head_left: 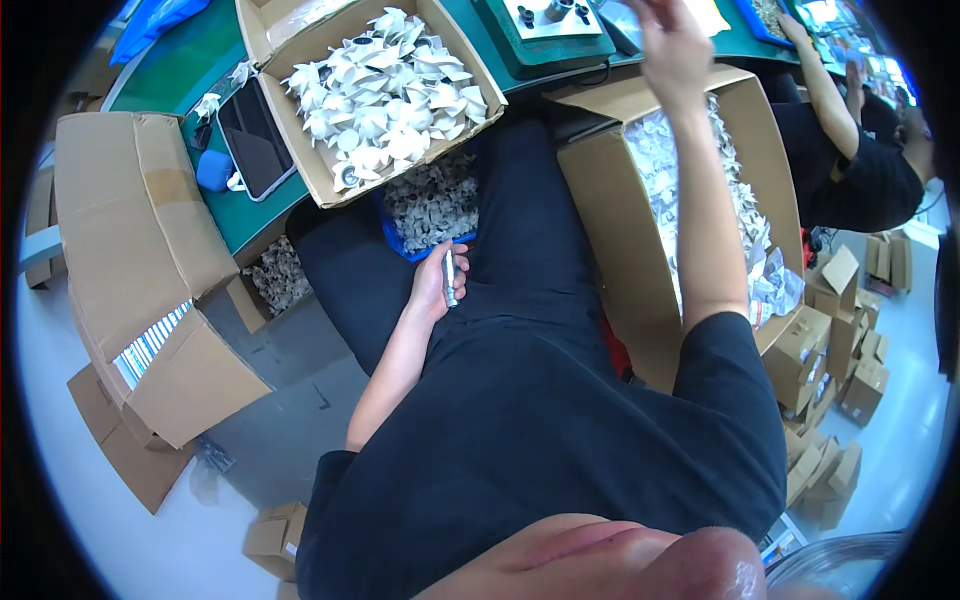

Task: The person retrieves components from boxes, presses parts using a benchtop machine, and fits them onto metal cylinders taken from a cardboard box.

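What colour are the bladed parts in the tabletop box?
The bladed parts are mostly white, clearest in the head view.

The desk is showing deep green, and the machine base is wearing a similar green beneath a silvery plate. Finned parts are gleaming white, a few displaying dark round centres, inside a tan open box. A tablet is presenting a black face with a pale border; a small rounded case is standing out bright blue. A tub is showing blue around greyish-white pieces. The slim piece in the left grip is shining silver. The shirt is looking black. A brown carton is exposing blue-and-white stripes.
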Motion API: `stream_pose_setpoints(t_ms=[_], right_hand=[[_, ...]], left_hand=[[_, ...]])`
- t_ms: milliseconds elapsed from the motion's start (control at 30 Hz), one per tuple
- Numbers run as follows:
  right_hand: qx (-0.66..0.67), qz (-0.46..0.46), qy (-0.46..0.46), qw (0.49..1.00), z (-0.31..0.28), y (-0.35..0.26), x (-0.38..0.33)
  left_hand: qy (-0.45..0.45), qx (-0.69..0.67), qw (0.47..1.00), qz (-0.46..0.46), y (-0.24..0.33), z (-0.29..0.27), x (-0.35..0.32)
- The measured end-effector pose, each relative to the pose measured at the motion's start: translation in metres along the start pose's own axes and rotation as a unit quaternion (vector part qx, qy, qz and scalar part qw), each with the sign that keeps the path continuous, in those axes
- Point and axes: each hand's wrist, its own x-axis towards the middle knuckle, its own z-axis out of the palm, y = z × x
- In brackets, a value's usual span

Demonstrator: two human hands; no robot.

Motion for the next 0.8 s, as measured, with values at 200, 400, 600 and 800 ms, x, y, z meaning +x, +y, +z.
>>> stream_pose_setpoints(t_ms=[200,400,600,800], right_hand=[[-0.05,-0.019,-0.082,0.995,0.032,-0.007,-0.007],[-0.071,-0.217,-0.041,0.973,0.037,-0.022,-0.008],[-0.112,-0.264,-0.027,0.958,0.04,-0.021,-0.008],[-0.055,-0.258,-0.011,0.964,0.043,-0.015,-0.013]], left_hand=[[-0.003,-0.025,1.0,0.014,0.004,-0.002,-0.004],[0.006,-0.028,1.0,0.014,0.009,-0.008,-0.003],[-0.002,-0.012,1.0,0.01,0.012,-0.008,0.004],[0.0,-0.008,1.0,0.017,0.011,-0.005,0.008]])
